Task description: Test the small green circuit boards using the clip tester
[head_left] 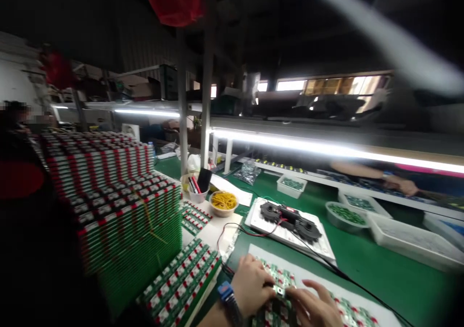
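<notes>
At the near edge of the desk (366, 269), left hand (252, 286) and right hand (315, 307) clamp fingers on a small circuit board (279, 291) — likely light, stiff, brittle — best held by its edges

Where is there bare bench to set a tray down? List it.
Bare green mat between the white fixture board and the long white tray. Crowded: circuit-board stacks at left, panel at the near edge.

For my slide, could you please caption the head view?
Left hand and right hand rest on a circuit-board panel beside stacked boards.
</notes>
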Demonstrator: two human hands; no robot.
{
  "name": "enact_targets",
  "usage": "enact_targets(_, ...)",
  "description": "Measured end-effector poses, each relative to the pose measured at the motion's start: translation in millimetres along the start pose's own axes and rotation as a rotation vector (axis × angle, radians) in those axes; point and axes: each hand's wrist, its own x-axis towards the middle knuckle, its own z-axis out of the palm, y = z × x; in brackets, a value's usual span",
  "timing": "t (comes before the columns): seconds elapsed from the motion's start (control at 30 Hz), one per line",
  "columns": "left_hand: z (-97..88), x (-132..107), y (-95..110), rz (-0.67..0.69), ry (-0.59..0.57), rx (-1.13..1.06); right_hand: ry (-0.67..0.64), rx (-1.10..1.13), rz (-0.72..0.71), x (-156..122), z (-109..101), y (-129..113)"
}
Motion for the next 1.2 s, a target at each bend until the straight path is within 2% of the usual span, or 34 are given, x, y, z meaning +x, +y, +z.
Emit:
enact_targets(0.13,2.7,-1.2,-5.6,0.030,0.024,-0.033,-0.054,0.043,0.032,-7.4,5.5,-3.8)
enact_targets(0.33,0.4,-1.9,-5.7,0.036,-0.019,-0.050,-0.094,0.086,0.009,-9.3,2.0,-6.0)
enact_targets(0.57,1.4,-3.6,-6.3,0.003,-0.053,-0.034,-0.058,0.266,0.246,-17.5,12.6,-20.4)
enact_targets(0.8,-1.3,-4.6,-0.6,-0.047,-0.102,-0.015,-0.047,0.224,0.231,-17.0,18.8,-25.3)
enact_targets(0.93,-0.7,-5.2,1.7,-0.033,-0.091,0.026,0.012,0.257,0.243,-13.9,14.5,-25.8)
enact_targets(1.1,-0.5,-6.3,4.2,0.006,-0.029,0.063,-0.048,0.319,0.340,-9.5,8.1,-30.6)
enact_targets(1.2,-1.8,-7.0,5.9,0.023,-0.008,0.065,-0.054,0.318,0.343,-7.9,6.0,-31.9)
